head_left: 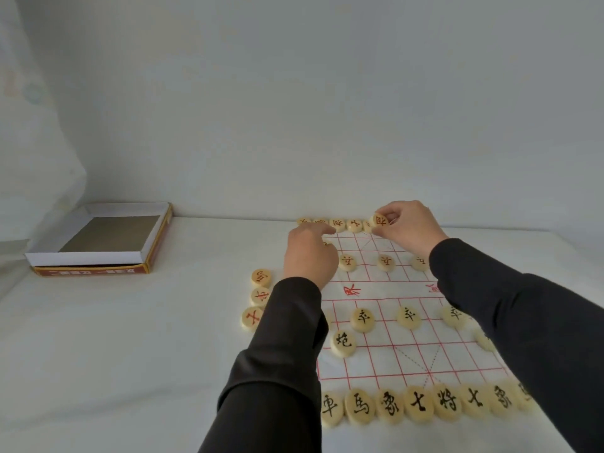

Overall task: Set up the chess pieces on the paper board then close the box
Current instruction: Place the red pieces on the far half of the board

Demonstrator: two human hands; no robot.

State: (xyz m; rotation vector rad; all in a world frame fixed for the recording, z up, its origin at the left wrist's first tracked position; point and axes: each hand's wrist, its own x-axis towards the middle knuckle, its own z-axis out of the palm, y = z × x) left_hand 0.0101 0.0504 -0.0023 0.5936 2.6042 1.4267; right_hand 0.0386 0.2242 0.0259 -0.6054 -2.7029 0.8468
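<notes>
On the white desk [130, 338] the paper board [408, 351] lies right of centre. A row of black-marked pieces [418, 403] lines its near edge, with more black pieces [362, 319] on the grid above them. The right hand [408, 227] is at the board's far edge and pinches a red-marked piece [379, 220] between thumb and fingertips. The piece is tilted up at the right end of the far row of red pieces [337, 223]. The left hand [310, 253] hovers over the far left corner of the board, knuckles up and fingers reaching toward that row; whether it holds anything cannot be told from behind. Three loose red pieces [260, 296] lie on the desk just off the board's left edge. The open box [88, 258] sits at the desk's far left, well apart from the board.
</notes>
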